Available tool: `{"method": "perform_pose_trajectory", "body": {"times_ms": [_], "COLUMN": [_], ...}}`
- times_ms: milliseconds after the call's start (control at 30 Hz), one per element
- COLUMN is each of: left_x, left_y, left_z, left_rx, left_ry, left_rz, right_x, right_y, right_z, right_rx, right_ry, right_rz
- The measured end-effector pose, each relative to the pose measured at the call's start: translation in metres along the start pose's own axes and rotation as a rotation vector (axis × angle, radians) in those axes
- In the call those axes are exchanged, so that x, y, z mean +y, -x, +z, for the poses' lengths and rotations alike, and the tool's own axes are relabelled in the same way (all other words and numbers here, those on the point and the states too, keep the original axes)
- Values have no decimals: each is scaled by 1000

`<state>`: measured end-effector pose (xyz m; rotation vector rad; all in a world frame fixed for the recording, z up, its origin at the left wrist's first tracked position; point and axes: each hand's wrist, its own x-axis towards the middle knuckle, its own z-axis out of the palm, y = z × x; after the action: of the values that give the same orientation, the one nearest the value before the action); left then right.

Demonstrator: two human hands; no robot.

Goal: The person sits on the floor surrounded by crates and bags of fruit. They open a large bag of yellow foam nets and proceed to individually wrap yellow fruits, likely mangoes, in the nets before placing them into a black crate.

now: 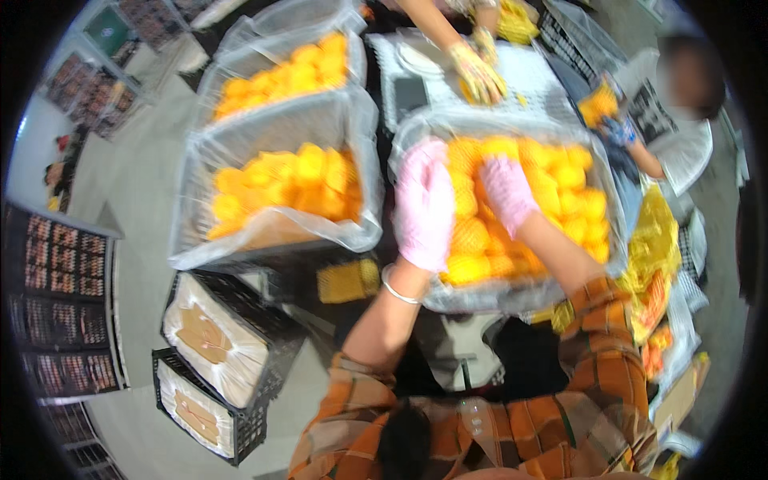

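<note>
Before me stands a crate (480,300) lined with clear plastic, filled with orange fruit in netting (546,186). My left hand (425,204), in a pink glove, lies along the crate's left edge beside the fruit. Its fingers are blurred, and whether they grip the liner cannot be told. My right hand (509,192), also pink-gloved, reaches down into the fruit near the crate's far side. Those fingertips are partly hidden, so any grip is unclear.
Two more lined crates of orange fruit (282,186) stand to the left. Closed crates (207,336) are stacked on the floor. Across from me, a co-worker's gloved hands (480,72) are over a white surface (528,66). Another person (678,114) holds netted fruit (599,105) at right, near yellow netting (651,252).
</note>
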<state>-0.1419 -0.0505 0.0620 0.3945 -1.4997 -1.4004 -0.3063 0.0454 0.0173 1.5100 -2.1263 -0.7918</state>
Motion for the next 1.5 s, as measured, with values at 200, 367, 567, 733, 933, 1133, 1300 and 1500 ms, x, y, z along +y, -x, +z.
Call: {"method": "perform_pose_trajectory", "body": {"times_ms": [200,367,567,733,933,1133,1300,1500], "left_x": [25,44,45,45,41,43,54,47], "left_y": [6,19,29,22,29,11,6,19], "left_z": [17,38,45,49,55,36,38,57], "left_rx": [-162,-353,-317,-281,-270,-95,-114,-311], "left_ry": [-205,-554,-504,61,-150,499,527,-423], "left_rz": [82,331,193,-141,54,-386,-471,278], "right_x": [46,68,73,51,31,49,49,38], "right_y": [28,38,80,86,85,99,96,89], "right_z": [-29,-87,-119,-125,-85,-71,-75,-70], "right_rx": [-113,78,-128,149,240,-23,-23,66], "right_ry": [-791,-2024,-2134,-2323,-2724,-3185,-3220,-3035], "right_rz": [129,432,324,282,369,129,23,198]}}
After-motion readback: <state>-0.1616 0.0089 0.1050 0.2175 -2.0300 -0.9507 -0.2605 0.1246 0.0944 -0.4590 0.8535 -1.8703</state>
